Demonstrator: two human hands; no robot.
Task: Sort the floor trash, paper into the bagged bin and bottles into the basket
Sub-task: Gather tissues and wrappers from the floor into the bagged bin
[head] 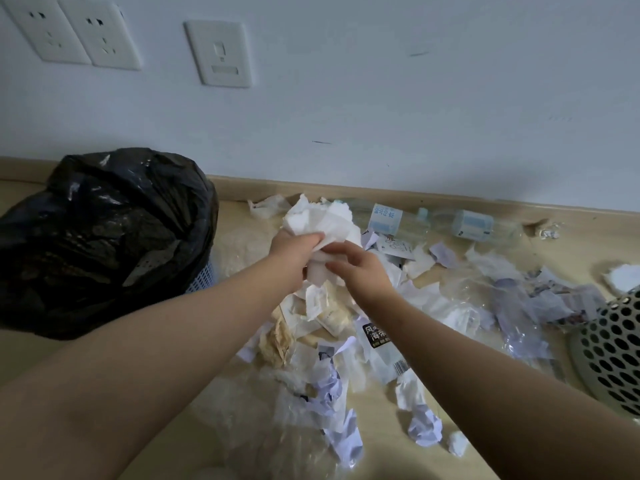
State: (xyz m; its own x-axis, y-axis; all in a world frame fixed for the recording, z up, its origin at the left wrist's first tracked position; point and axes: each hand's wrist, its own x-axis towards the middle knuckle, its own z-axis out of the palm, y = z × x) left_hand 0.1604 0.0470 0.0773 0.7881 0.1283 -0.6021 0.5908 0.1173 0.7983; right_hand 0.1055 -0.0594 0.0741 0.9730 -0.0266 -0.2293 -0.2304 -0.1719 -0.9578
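1. Crumpled white paper wad, creased, is held above scattered paper scraps, beside the black-bagged bin.
2. It is gripped by the left hand; its lower edge is pinched by the right hand.
3. A bare strip of beige floor is seen between bin and scraps.

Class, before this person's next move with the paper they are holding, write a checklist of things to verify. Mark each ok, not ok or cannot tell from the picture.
1. Grip on the crumpled white paper wad: ok. The left hand grips it and the right hand pinches its lower part.
2. Only paper in the wad: cannot tell, since its inside is hidden.
3. The black-bagged bin is nearby: ok, it stands left of the hands.
4. Bag mouth open: cannot tell, the plastic is bunched on top.
5. The clear plastic bottles with pale blue labels are sorted: not ok, they lie by the baseboard.
6. The perforated pale basket is present: ok, at the right edge.
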